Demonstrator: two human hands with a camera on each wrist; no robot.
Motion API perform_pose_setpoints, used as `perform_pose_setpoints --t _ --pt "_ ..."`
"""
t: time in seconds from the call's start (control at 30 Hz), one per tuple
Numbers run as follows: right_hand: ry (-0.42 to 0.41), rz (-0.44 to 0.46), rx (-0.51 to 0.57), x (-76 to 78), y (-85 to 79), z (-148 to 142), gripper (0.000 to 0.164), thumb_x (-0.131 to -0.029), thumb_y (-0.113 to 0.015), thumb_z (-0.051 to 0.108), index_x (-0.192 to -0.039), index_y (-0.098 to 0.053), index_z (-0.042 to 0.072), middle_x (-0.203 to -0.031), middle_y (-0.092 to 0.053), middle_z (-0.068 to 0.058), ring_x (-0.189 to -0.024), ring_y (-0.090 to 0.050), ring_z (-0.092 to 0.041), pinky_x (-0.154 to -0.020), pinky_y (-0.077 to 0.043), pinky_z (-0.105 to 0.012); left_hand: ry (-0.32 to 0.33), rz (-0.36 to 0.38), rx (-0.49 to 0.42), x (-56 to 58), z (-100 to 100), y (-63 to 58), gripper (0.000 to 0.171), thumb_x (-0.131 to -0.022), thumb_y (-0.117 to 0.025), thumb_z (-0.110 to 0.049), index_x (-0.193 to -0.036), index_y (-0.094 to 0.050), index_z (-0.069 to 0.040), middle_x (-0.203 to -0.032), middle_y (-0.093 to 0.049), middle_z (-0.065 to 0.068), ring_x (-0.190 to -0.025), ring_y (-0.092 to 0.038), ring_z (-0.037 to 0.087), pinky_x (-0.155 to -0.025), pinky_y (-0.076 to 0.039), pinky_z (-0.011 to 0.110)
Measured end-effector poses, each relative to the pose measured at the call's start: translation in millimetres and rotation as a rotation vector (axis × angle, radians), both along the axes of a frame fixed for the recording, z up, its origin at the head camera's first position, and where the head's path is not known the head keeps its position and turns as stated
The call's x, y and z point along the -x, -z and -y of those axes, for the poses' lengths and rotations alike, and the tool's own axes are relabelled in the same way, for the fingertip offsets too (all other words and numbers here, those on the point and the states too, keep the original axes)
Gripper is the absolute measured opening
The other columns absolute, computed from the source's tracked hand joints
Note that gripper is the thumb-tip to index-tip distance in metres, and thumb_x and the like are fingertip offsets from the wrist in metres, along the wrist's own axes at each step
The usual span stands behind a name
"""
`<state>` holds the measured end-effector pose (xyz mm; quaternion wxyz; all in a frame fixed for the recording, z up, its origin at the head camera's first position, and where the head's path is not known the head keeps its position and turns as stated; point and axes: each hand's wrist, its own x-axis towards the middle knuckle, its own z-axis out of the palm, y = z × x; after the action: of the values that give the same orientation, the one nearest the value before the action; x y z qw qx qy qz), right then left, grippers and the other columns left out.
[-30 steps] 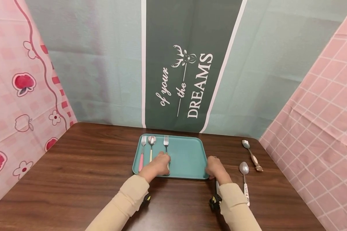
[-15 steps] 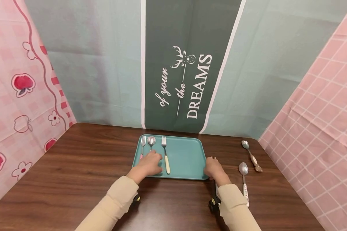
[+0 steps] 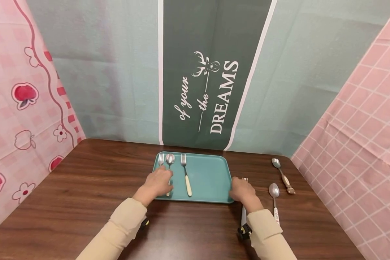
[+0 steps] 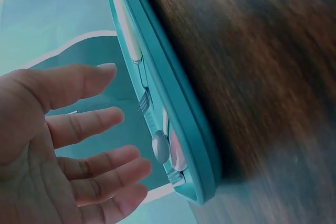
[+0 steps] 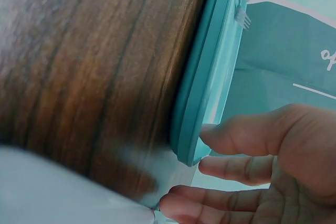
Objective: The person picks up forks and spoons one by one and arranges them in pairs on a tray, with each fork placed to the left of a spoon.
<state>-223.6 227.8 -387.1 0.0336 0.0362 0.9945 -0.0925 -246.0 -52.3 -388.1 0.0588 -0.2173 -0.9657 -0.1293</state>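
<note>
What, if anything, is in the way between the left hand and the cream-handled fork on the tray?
Nothing visible. In the head view, only bare tray shows between the left hand and the cream-handled fork. The spoon is partly hidden by the hand.

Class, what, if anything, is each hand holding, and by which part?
The right hand pinches the tray by its right rim, near the front corner; the left hand holds nothing.
</note>
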Motion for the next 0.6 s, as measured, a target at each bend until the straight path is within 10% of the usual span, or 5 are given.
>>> perform_pose_setpoints --t 0.3,0.6 --pt "-0.023 -0.026 0.015 -6.8 1.0 -8 0.014 -0.072 -0.055 0.009 -0.085 -0.054 0.003 -0.065 -0.046 -0.007 -0.057 -0.043 -0.021 -0.048 -0.034 -0.033 -0.05 0.038 -0.035 1.9 14 2.1 0.023 -0.068 -0.068 -0.023 -0.084 -0.062 -0.008 -0.079 -0.047 0.008 -0.068 -0.047 0.02 -0.048 -0.038 0.032" --pt "-0.038 -0.038 -0.003 -20.1 -2.3 -26 0.036 -0.073 -0.058 0.012 -0.106 -0.055 -0.001 -0.096 -0.055 -0.018 -0.08 -0.052 -0.03 -0.061 -0.041 -0.045 -0.079 0.096 -0.101 5.1 32 6.0 0.008 -0.066 -0.06 -0.015 -0.063 -0.053 -0.013 -0.074 -0.044 0.007 -0.067 -0.044 0.018 -0.049 -0.035 0.028"
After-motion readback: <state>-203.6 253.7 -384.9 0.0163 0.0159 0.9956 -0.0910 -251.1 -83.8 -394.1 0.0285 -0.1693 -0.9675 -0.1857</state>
